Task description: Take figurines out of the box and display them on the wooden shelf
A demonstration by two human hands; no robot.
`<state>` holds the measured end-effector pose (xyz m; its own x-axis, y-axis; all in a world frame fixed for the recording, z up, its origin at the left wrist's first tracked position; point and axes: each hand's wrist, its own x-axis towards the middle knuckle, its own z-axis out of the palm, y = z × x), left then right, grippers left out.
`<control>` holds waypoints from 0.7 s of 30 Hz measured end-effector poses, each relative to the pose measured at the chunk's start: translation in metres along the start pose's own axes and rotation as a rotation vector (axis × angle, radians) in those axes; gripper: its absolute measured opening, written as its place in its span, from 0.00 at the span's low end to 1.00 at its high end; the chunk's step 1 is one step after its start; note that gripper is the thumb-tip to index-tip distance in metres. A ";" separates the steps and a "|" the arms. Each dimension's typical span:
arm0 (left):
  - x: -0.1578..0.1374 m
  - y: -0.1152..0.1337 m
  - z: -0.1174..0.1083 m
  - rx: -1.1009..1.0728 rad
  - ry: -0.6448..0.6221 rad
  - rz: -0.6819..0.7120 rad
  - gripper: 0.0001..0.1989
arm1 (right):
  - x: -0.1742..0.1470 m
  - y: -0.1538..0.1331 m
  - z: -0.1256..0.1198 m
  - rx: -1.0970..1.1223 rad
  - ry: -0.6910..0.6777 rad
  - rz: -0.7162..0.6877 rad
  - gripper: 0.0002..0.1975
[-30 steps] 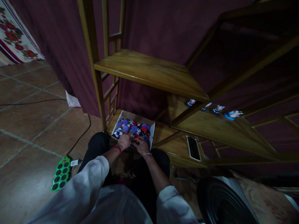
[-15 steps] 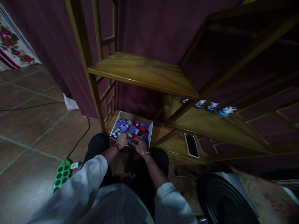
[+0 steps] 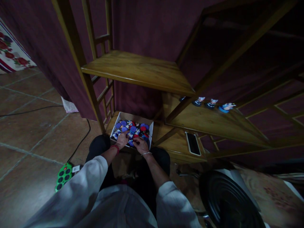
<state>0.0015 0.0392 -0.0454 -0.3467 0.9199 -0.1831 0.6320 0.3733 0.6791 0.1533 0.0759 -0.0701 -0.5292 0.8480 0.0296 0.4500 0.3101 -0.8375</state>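
A shallow white cardboard box (image 3: 151,134) stands on the lowest shelf, filled with several small figurines on round blue, red and black bases. My left hand (image 3: 122,140), with a red bead bracelet at the wrist, is over the box's near side. Its fingers are curled at a small white-and-blue figurine (image 3: 129,135). Just to the right, my right hand (image 3: 140,145), wearing a silvery bracelet, has bent thumb and fingers pressed close together above the near right part of the box. Whatever sits between its fingertips is too small and dark to make out.
Several figurines (image 3: 211,103) stand in a row on the middle shelf (image 3: 190,117) at right. A white-framed tablet or phone (image 3: 193,143) lies on the lower shelf. An upper shelf board (image 3: 140,71) overhangs the box. On the floor are a green power strip (image 3: 63,177) and a black stool (image 3: 228,199).
The view has shifted slightly, so the shelves and box appear a little further left and higher. Both hands stay over the box, fingers slightly repositioned, the small figurine still between them.
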 end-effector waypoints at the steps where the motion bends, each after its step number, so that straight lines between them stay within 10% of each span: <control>1: 0.000 0.000 0.000 -0.007 -0.004 -0.005 0.20 | 0.000 0.000 0.000 0.005 -0.005 -0.007 0.08; 21: 0.003 -0.005 0.003 -0.068 -0.005 -0.043 0.18 | -0.003 0.002 -0.001 0.377 0.173 0.183 0.14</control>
<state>-0.0002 0.0405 -0.0514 -0.3685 0.9040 -0.2168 0.5684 0.4036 0.7170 0.1565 0.0748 -0.0715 -0.3229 0.9436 -0.0730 0.2140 -0.0024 -0.9768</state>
